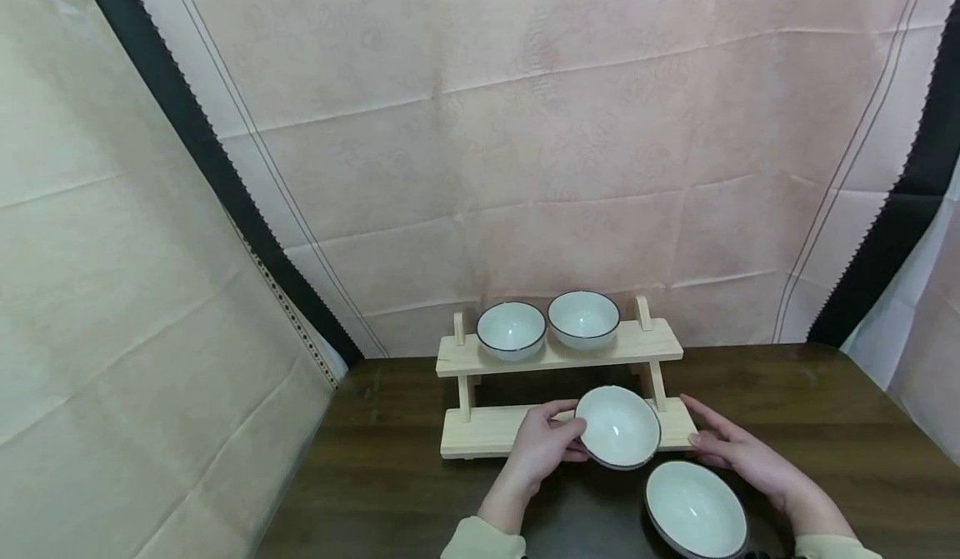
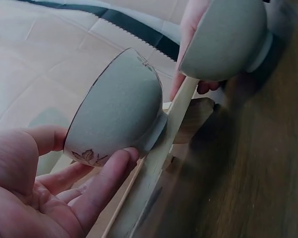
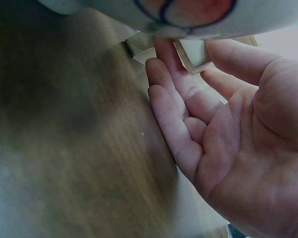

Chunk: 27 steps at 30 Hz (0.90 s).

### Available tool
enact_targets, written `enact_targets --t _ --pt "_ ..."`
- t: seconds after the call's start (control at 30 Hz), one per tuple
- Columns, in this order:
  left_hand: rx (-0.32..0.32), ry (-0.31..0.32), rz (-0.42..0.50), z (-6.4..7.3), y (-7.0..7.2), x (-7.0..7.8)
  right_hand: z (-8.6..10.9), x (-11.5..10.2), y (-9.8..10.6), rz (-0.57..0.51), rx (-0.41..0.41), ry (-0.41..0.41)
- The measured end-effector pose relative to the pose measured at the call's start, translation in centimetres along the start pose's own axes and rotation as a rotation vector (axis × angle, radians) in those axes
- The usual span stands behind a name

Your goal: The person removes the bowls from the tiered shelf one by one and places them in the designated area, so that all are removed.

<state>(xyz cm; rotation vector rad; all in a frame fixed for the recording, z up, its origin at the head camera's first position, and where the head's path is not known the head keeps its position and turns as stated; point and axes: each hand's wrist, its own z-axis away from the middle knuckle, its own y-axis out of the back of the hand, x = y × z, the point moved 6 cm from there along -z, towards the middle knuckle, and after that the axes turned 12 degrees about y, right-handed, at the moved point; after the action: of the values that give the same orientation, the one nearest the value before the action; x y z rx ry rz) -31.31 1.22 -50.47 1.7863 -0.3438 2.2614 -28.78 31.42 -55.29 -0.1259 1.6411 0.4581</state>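
My left hand [image 1: 542,444] pinches the rim and side of a white bowl [image 1: 619,427] with a dark rim, tilted in front of a two-tier wooden rack [image 1: 480,432]. In the left wrist view, the thumb lies against the outside of this bowl [image 2: 119,104], near a small brown leaf motif. At the rack's right end, my right hand [image 1: 738,457] holds the lower shelf between thumb and fingers. The shelf corner [image 3: 192,55] shows between them in the right wrist view. Close in front of that hand stands another white bowl [image 1: 696,509].
Two more white bowls, a left one [image 1: 512,331] and a right one [image 1: 583,319], sit side by side on the rack's upper shelf. Under everything is a dark wooden table [image 1: 375,459]. Pale cloth walls [image 1: 562,167] with black strips enclose the back and sides.
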Motion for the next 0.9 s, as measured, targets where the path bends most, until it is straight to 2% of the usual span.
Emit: enact_targets --t 0.2,0.47,0.73,0.9 --pt "-0.027 -0.011 -0.006 1.3 1.1 0.3 0.1 0.1 -0.4 -0.027 -0.025 0.043" --pt "-0.071 -0.016 -0.050 3.0 2.6 0.5 0.0 0.2 -0.1 -0.008 -0.007 0.005" --pt "-0.127 -0.010 -0.147 3.2 3.7 0.4 0.1 0.1 0.3 0.015 -0.005 -0.007" --pt "-0.200 0.011 -0.184 3.3 4.1 0.5 -0.1 0.2 0.1 -0.002 -0.004 0.005"
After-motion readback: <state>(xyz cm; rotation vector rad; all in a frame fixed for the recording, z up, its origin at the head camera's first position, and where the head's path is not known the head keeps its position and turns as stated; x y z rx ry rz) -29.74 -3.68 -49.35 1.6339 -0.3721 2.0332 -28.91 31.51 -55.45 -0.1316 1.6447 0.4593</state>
